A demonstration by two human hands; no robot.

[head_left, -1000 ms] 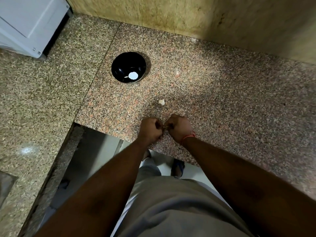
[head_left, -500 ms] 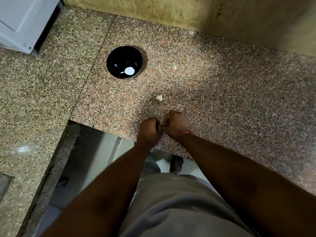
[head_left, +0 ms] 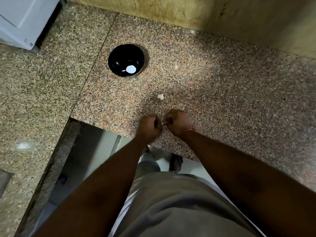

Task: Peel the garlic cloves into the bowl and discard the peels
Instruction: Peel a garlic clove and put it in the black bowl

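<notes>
My left hand (head_left: 150, 126) and my right hand (head_left: 177, 122) are both curled tight, knuckles up, close together above the counter's front edge. Between their fingertips they pinch a small pale garlic clove (head_left: 162, 123), of which only a sliver shows. A black bowl (head_left: 119, 55) stands farther back on the left, with a peeled white clove (head_left: 131, 69) and a smaller pale piece in it. One loose garlic clove (head_left: 160, 96) lies on the counter between the bowl and my hands.
The speckled granite counter (head_left: 222, 86) runs to a yellowish tiled wall (head_left: 188, 11) at the back. A white appliance (head_left: 22, 21) stands at the far left. The counter's cut-out edge (head_left: 95, 123) is just left of my hands, with floor below.
My hands have stayed together on the clove, with small finger movements. The camera has shifted a little, so the bowl and loose clove sit slightly differently in the frame.
</notes>
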